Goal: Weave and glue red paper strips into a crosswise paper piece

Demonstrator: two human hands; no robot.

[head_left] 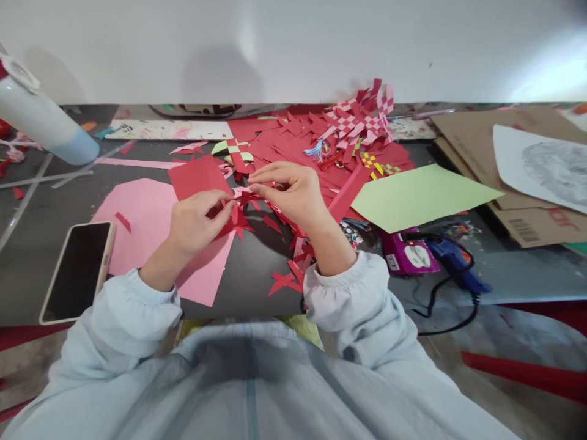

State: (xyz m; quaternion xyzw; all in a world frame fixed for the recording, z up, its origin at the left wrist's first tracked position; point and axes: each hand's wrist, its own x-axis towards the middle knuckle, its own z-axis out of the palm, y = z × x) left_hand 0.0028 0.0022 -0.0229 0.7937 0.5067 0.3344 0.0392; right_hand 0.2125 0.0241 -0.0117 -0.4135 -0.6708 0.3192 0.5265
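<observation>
My left hand pinches a piece of cut red paper between thumb and fingertips. From the right, my right hand closes its thumb and forefinger on the same red paper, close to the left fingertips. The paper's exact shape is partly hidden by my fingers. Below my left hand lies a large pink paper sheet, with a red paper sheet overlapping its upper corner. Cut red scraps are strewn on the dark table under and beside my right hand.
A heap of red paper strips with pink checkered weaves lies at the back. To the right are a light green sheet, a purple box, a blue glue gun and cardboard. A phone and bottle stand left.
</observation>
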